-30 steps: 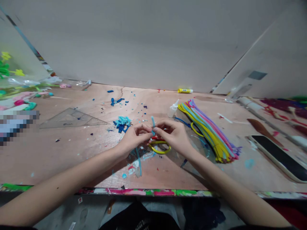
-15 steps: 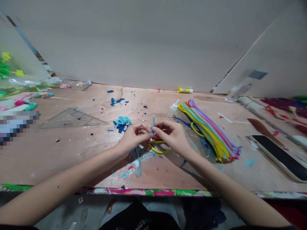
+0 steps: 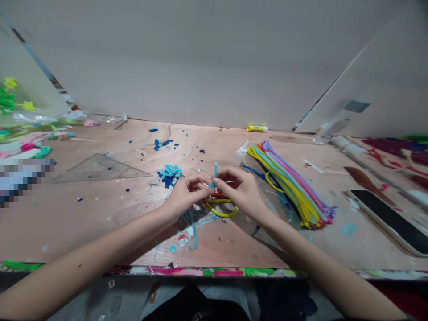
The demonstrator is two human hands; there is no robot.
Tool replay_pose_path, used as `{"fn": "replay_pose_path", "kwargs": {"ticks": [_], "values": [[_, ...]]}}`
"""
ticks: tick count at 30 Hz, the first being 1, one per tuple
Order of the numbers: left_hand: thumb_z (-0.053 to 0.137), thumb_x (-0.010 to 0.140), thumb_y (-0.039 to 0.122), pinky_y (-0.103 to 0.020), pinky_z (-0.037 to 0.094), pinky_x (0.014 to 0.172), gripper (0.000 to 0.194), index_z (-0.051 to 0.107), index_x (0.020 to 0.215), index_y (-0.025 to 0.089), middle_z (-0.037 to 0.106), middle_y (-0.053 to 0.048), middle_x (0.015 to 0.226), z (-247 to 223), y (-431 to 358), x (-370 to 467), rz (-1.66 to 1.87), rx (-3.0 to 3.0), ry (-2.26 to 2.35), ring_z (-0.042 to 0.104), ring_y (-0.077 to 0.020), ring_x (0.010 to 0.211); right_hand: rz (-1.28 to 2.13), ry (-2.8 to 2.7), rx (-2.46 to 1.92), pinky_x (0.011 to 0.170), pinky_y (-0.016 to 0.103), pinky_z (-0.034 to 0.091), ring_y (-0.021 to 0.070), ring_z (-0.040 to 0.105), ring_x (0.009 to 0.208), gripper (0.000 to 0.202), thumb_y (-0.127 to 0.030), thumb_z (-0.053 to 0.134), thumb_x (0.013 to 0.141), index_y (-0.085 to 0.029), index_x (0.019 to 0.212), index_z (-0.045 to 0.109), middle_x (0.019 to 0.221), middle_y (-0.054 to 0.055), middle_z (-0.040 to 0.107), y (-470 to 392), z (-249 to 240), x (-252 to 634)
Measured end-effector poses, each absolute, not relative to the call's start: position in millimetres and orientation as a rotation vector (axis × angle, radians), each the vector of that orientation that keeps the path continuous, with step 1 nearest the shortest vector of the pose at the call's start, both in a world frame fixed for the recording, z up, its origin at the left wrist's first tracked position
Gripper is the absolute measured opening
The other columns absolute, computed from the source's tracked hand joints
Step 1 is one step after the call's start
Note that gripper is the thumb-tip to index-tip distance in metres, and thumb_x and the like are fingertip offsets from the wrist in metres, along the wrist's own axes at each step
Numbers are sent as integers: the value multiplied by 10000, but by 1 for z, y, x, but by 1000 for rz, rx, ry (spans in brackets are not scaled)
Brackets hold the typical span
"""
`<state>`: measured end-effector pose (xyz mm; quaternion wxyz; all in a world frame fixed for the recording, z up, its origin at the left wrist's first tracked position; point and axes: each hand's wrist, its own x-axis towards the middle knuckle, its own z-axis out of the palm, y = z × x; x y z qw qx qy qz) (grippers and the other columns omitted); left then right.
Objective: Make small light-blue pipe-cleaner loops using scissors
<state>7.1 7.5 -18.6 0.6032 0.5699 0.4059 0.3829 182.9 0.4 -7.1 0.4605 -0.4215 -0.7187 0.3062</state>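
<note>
Between the fingertips of both hands a light blue pipe cleaner [image 3: 216, 169] is pinched, one end standing up. My left hand [image 3: 187, 191] is closed on it from the left, and my right hand [image 3: 241, 187] grips it from the right with thumb and forefinger. Another light blue length [image 3: 193, 229] hangs or lies below my left hand; whether it is the same piece I cannot tell. Under the hands lie scissors with yellow-edged handles [image 3: 222, 214], partly hidden. Left of the hands sits a small heap of light and dark blue pieces [image 3: 170, 174].
A bundle of coloured pipe cleaners [image 3: 290, 187] lies to the right, beside a small white bottle [image 3: 241, 155]. Farther right are a phone [image 3: 389, 220] and a brown wooden tool [image 3: 368, 183]. A clear set square [image 3: 100, 171] lies left; a glue stick [image 3: 257, 128] is at the back.
Both hands keep their pinch on the pipe cleaner, with only a slight shift of the fingers. The whole view has moved slightly; nothing else differs clearly.
</note>
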Motion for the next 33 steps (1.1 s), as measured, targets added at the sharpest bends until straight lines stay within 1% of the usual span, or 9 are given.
{"fn": "replay_pose_path", "kwargs": {"ticks": [8,17,22,26,29,33], "values": [[749,720,284,-231,453,539,261,664,915,134,638,9,647,-14,5,8,885,1277,919,572,-102,543,759,-1745,-1062,651,267,494,137,603,711,105,-277,621,861,-175,850,640,780,22,648,1,-8,184],[736,706,254,-213,441,523,168,624,773,148,592,24,621,-12,4,9,913,1259,862,556,-97,548,794,-1746,-1045,621,261,484,126,579,674,121,-293,615,870,-185,815,602,740,4,609,1,-7,181],[749,701,284,-212,445,527,193,627,778,155,608,8,717,-11,3,10,940,1245,846,559,-107,613,745,-1750,-1018,631,258,485,124,583,687,98,-274,626,866,-188,822,613,766,6,619,1,-7,181],[758,713,316,-221,455,554,213,643,792,154,601,7,705,-10,2,10,939,1222,848,566,-116,639,713,-1757,-1006,658,262,491,129,596,720,75,-259,620,870,-189,845,624,794,12,631,1,-9,182],[766,713,314,-223,460,571,218,649,791,147,616,0,721,-11,2,10,946,1233,846,580,-120,662,706,-1755,-1014,648,261,488,130,592,710,90,-271,623,866,-189,830,618,779,9,625,1,-9,181],[758,729,338,-232,460,556,237,662,813,139,640,-17,744,-13,4,9,928,1281,847,585,-125,642,780,-1720,-1035,636,264,489,134,584,697,128,-301,625,857,-187,802,605,755,10,616,0,-8,180]]}}
